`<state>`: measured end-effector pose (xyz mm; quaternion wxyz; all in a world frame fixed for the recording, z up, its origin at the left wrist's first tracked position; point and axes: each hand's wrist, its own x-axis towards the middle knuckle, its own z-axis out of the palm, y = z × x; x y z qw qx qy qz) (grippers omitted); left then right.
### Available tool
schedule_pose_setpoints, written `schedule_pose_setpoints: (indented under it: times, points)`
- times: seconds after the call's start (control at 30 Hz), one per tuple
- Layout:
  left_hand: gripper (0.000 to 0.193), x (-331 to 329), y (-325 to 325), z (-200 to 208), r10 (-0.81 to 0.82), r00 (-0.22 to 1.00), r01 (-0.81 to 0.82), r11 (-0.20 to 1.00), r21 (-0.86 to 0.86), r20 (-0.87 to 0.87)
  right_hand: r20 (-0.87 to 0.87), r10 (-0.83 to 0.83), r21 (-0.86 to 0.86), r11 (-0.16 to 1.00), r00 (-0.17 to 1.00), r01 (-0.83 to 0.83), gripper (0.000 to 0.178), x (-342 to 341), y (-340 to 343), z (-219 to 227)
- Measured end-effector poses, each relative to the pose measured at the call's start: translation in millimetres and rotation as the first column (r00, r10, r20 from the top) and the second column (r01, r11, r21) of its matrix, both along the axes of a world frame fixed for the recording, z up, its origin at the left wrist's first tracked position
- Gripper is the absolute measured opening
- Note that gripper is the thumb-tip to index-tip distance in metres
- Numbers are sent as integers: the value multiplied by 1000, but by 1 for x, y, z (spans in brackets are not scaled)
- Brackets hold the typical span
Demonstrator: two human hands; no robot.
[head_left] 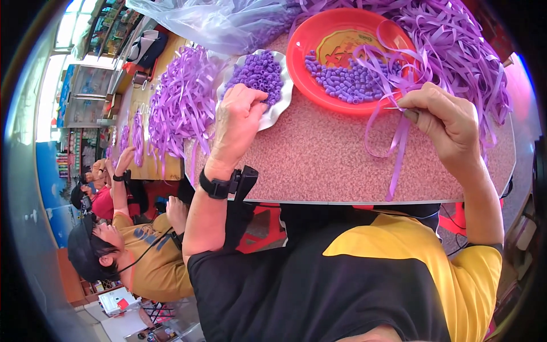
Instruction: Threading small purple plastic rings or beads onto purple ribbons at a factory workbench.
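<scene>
Landmark: red bowl point(297, 64), on the speckled pink surface point(319, 157).
Bowl contents: purple beads point(345, 82) across its near half; yellowish patch with red marks on its floor; ribbon loops over its right side.
White dish: wavy-rimmed dish point(285, 94), just left of the red bowl, heaped with purple tube beads point(259, 68).
Left hand point(236, 119): over the dish's near edge, left of the red bowl; fingers bent, thumb and forefinger close together. Whether this grip has a bead, cannot tell. Black band point(219, 188) at wrist.
Right hand point(447, 122): at the red bowl's near right rim; grip closed on a thin rod point(391, 108), tip pointing left.
Loose ribbon point(398, 162): hangs below that grip, nearer than the red bowl.
Ribbon heaps: one point(458, 57) right of the red bowl; another point(182, 97) left, beyond the dish.
Bag point(211, 23): clear plastic, far left of the red bowl.
Co-worker point(151, 251): tan shirt, well left of the red bowl.
</scene>
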<state>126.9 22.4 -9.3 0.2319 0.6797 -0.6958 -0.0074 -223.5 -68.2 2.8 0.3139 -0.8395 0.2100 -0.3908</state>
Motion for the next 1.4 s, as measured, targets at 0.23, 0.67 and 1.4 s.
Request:
schedule_pose_setpoints:
  times: [0.23, 0.67, 1.4]
  points:
    - [10, -8, -3, -1, 10, 999, -8, 999, 47, -50, 22, 14, -15, 1000, 1000, -13, 14, 1, 1, 0]
    - [11, -3, -9, -7, 109, 984, -96, 991, 96, -144, 11, 37, -84, 996, 999, -36, 17, 0, 0, 4]
    - [11, -81, 9, 13, 85, 118, 188, 976, 106, -989, 5, 47, -46, 998, 999, -47, 26, 3, 3, -7]
